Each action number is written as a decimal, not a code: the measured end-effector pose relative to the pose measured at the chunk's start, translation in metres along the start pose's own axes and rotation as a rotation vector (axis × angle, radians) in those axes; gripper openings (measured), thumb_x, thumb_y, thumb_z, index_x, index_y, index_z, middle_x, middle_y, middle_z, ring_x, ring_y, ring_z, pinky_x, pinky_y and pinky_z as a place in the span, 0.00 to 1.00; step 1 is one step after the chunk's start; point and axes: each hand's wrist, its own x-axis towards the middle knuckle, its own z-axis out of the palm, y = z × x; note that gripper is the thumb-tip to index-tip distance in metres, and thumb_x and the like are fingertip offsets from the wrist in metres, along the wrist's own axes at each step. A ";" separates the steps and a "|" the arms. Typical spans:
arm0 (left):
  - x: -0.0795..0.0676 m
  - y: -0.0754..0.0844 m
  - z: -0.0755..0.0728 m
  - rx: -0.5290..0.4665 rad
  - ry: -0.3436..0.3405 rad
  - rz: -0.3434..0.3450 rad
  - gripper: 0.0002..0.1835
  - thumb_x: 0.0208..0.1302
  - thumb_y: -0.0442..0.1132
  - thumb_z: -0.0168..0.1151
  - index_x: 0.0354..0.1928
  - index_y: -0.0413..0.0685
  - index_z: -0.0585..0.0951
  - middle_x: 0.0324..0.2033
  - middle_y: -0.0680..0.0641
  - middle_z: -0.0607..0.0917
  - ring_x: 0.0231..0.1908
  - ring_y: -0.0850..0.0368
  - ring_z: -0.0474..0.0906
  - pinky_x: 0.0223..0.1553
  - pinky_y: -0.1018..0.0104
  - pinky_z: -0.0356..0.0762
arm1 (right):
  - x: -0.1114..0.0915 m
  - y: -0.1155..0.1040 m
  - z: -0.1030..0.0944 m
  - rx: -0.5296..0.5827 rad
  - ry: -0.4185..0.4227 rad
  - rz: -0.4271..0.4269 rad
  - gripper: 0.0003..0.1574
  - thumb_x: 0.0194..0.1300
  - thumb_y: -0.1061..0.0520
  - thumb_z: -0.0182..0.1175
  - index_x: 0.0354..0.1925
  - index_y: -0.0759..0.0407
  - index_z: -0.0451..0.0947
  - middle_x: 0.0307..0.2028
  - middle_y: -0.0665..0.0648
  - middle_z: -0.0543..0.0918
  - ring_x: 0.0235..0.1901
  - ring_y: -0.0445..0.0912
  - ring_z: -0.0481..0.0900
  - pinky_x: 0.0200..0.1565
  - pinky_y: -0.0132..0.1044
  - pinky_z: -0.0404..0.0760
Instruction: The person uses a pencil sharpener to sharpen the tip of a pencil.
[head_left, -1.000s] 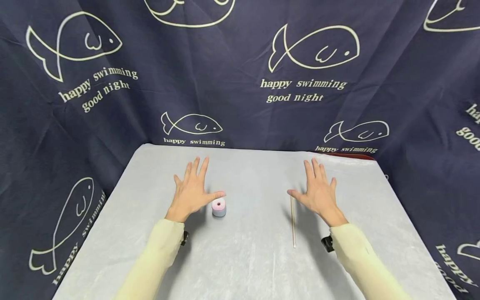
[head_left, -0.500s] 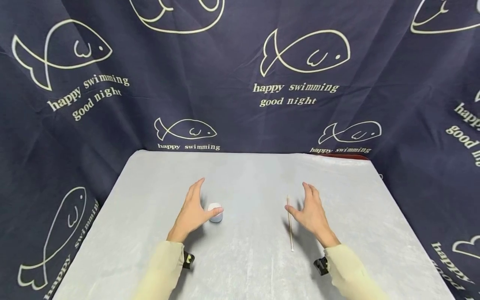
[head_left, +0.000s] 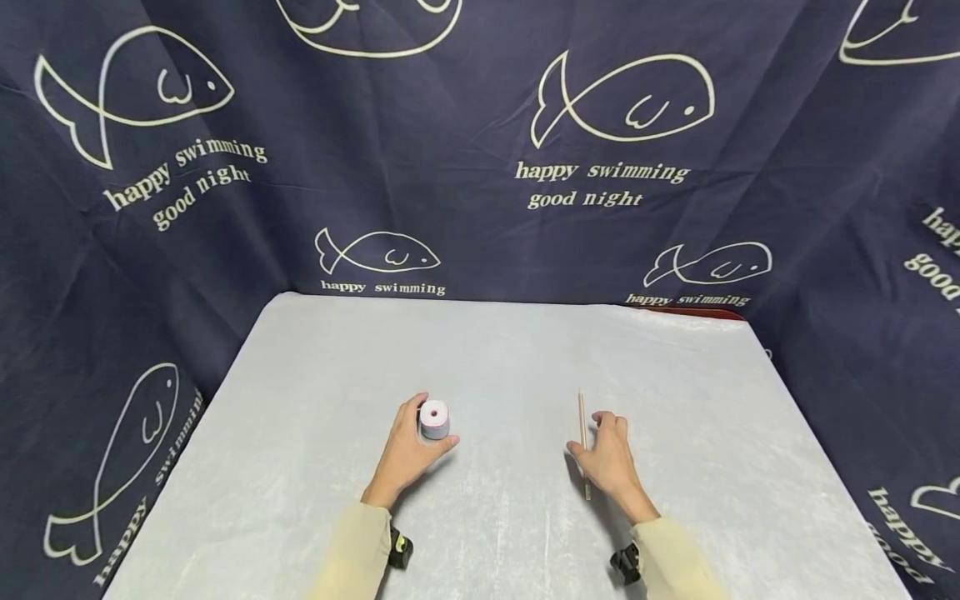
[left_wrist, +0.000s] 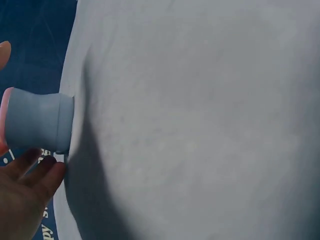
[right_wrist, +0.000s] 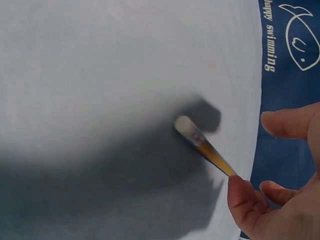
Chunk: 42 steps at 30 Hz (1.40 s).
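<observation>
- Blue-grey cup (head_left: 435,422): upright on the table (head_left: 510,358), between thumb and fingers of your left hand (head_left: 407,455); hand unclenched, thumb clear.
- Brush (head_left: 582,421): on the table, beside your right hand (head_left: 611,460); hand relaxed, not gripping.
- Step, as judged: pre-grasp positioning. Next move calls for closing your fingers on each.
- Versus one second ago: both hands drawn back towards you, fingers less splayed.

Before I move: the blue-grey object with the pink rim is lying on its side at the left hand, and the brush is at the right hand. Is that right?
Not quite: the blue-grey object isn't on its side. The head view shows it standing upright, its top facing up, at the left hand. The brush is at the right hand, as you said.
</observation>
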 end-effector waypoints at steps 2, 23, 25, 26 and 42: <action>-0.002 -0.001 0.003 -0.006 0.018 0.005 0.45 0.49 0.48 0.74 0.65 0.39 0.64 0.57 0.35 0.72 0.55 0.41 0.73 0.55 0.45 0.70 | -0.002 0.003 0.003 0.008 0.004 0.006 0.38 0.54 0.58 0.64 0.56 0.76 0.60 0.49 0.73 0.65 0.44 0.62 0.73 0.49 0.55 0.74; 0.000 -0.010 0.022 0.022 0.177 0.046 0.26 0.50 0.32 0.69 0.51 0.32 0.72 0.44 0.36 0.81 0.45 0.45 0.80 0.45 0.54 0.79 | -0.008 0.015 0.019 -0.022 0.046 0.001 0.29 0.48 0.62 0.67 0.47 0.76 0.69 0.43 0.72 0.70 0.40 0.60 0.75 0.45 0.53 0.75; 0.002 -0.011 0.022 0.033 0.173 0.059 0.26 0.50 0.32 0.69 0.51 0.32 0.73 0.44 0.37 0.81 0.44 0.45 0.79 0.44 0.54 0.79 | -0.008 0.015 0.018 -0.037 0.051 -0.005 0.27 0.48 0.64 0.66 0.45 0.76 0.70 0.41 0.71 0.72 0.40 0.59 0.75 0.44 0.53 0.75; 0.002 -0.011 0.022 0.038 0.168 0.063 0.26 0.49 0.33 0.70 0.51 0.33 0.73 0.44 0.37 0.81 0.44 0.45 0.79 0.44 0.54 0.79 | -0.007 0.015 0.018 -0.044 0.049 -0.008 0.26 0.48 0.64 0.66 0.45 0.76 0.71 0.40 0.70 0.72 0.39 0.59 0.75 0.43 0.52 0.75; 0.007 -0.006 0.015 0.004 0.192 0.000 0.25 0.49 0.33 0.71 0.52 0.37 0.76 0.45 0.38 0.82 0.46 0.44 0.80 0.46 0.51 0.77 | 0.000 0.013 0.003 0.131 0.022 0.065 0.16 0.51 0.67 0.58 0.41 0.74 0.76 0.27 0.61 0.82 0.21 0.42 0.77 0.24 0.33 0.75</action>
